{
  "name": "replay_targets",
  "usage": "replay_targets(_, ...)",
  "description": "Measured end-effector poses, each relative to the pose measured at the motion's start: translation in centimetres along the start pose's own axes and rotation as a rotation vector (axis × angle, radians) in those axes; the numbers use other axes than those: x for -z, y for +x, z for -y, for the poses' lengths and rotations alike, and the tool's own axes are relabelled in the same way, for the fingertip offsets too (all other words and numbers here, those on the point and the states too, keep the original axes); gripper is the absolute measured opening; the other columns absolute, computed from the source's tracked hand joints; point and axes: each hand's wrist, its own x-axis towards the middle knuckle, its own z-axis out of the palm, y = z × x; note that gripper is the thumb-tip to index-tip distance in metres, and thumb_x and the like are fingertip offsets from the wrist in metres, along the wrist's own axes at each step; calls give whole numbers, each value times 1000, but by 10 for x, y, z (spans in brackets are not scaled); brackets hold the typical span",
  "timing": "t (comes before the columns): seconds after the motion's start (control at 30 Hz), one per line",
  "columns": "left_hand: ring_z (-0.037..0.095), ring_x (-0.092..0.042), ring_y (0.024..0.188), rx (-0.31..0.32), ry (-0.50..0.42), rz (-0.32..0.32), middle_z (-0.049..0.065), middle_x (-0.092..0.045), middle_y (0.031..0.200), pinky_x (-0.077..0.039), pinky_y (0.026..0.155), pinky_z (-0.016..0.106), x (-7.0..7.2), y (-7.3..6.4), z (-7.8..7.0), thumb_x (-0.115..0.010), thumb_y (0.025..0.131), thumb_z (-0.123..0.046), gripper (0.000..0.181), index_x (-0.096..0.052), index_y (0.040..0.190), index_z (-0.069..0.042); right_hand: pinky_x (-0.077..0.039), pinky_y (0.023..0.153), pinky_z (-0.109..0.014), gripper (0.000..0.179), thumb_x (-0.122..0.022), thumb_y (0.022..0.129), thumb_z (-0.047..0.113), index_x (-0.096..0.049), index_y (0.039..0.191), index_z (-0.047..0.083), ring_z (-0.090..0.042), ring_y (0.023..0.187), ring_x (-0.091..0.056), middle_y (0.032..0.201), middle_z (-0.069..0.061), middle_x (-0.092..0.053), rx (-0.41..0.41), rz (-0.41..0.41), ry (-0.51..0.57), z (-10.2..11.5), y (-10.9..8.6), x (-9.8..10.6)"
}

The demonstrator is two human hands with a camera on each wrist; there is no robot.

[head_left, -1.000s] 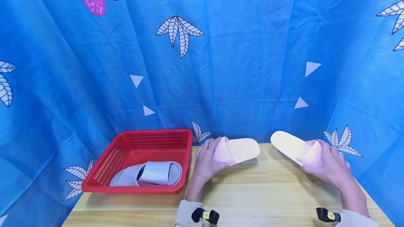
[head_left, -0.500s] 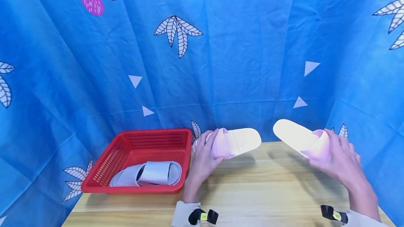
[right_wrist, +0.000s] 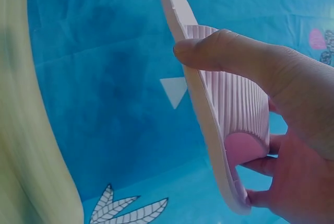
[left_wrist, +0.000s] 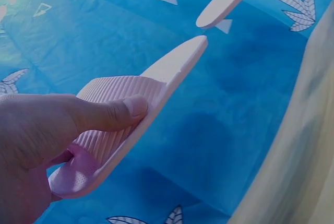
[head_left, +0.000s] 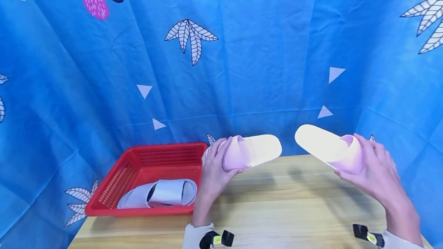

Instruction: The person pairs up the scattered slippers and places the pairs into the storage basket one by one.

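My left hand (head_left: 214, 172) grips a pale pink slide slipper (head_left: 261, 150) around its ribbed strap end, the heel pointing right. In the left wrist view the thumb presses on the edge of the ribbed strap (left_wrist: 117, 91). A matching pink slipper (head_left: 320, 143) is held by my right hand (head_left: 375, 170), its heel pointing up and left. The right wrist view shows that thumb along the sole's edge, with fingers curled behind the strap (right_wrist: 235, 98). Both slippers are raised above the wooden table, heels facing each other with a gap between.
A red plastic basket (head_left: 143, 212) stands on the table's left, close beside my left hand. In it lies a pair of grey slippers (head_left: 167, 192). The wooden table (head_left: 277, 210) ends at a blue patterned curtain (head_left: 263, 68) behind and at the sides.
Both hands have lifted the pink slippers higher off the table. The right hand has shifted slightly right, the left slightly left. The basket and grey slippers stay in place.
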Motion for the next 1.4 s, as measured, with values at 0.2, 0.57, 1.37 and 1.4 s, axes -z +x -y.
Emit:
replay_targets(0.2, 25, -42, 139, 14, -65, -38, 4, -48, 149, -35, 109, 62, 13, 2, 0, -98, 67, -26, 100, -47, 153, -27, -23, 93, -72, 119, -99, 54, 18, -39, 156, 10, -55, 125, -32, 134, -34, -41, 85, -59, 24, 10, 3, 1)
replay_targets(0.57, 26, -39, 139, 13, -114, -52, 4, -46, 150, -50, 99, 56, 19, 3, 3, -98, 68, -24, 99, -48, 153, -31, -17, 102, -69, 119, -100, 50, 13, -44, 155, 13, -47, 123, -34, 139, -30, -42, 158, -76, 46, 19, 3, 4)
replay_targets(1.37, 24, -37, 141, -25, -130, -47, 2, -46, 152, -50, 101, 53, 30, 3, -3, -97, 70, -21, 99, -46, 154, -34, 1, 110, -80, 122, -97, 49, 15, -41, 158, 17, -52, 124, -36, 138, -29, -43, 208, -65, -8, 37, 2, 14)
replay_targets(1.4, 23, -37, 142, -26, -130, -46, 2, -46, 152, -47, 105, 55, 30, 3, -3, -97, 69, -21, 99, -46, 154, -34, 0, 111, -80, 122, -97, 49, 15, -42, 157, 17, -52, 124, -36, 138, -29, -43, 212, -62, -8, 38, 2, 14)
